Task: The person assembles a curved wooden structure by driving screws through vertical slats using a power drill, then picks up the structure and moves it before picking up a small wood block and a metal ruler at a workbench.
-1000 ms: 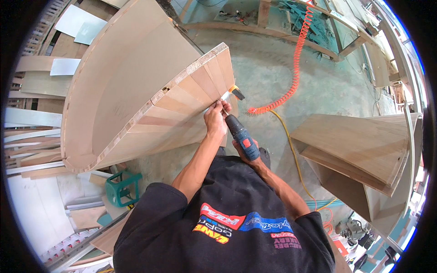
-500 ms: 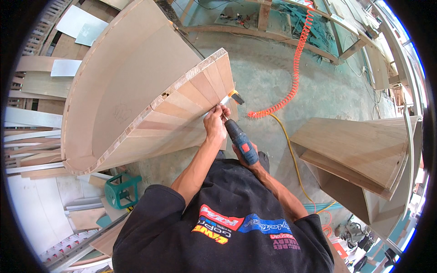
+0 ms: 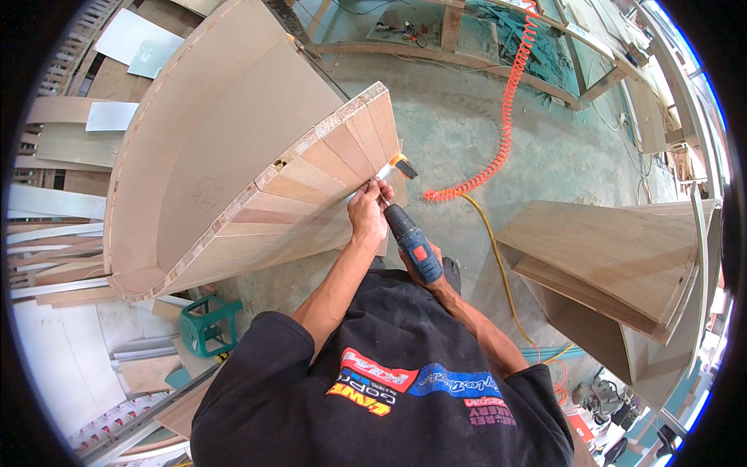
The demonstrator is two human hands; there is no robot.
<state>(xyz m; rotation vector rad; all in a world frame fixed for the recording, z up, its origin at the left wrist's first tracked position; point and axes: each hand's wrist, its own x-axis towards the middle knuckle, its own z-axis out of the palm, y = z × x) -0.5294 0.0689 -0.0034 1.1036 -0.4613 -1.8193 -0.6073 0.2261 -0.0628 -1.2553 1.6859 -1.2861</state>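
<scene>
My right hand is wrapped round the grip of a blue and black cordless drill, whose nose points up and left. At the drill's tip my left hand has its fingers pinched together; what they hold is too small to make out. Both hands are close to the slatted outer face of a large curved wooden panel piece. Just beyond my left fingers, a clamp with an orange and black end sits at the panel's edge, and its pale bar runs behind the fingers.
A coiled orange air hose and a yellow cord lie over the concrete floor. Stacked plywood pieces stand at the right. A green stool is at the lower left, near wood strips. A timber frame crosses the far side.
</scene>
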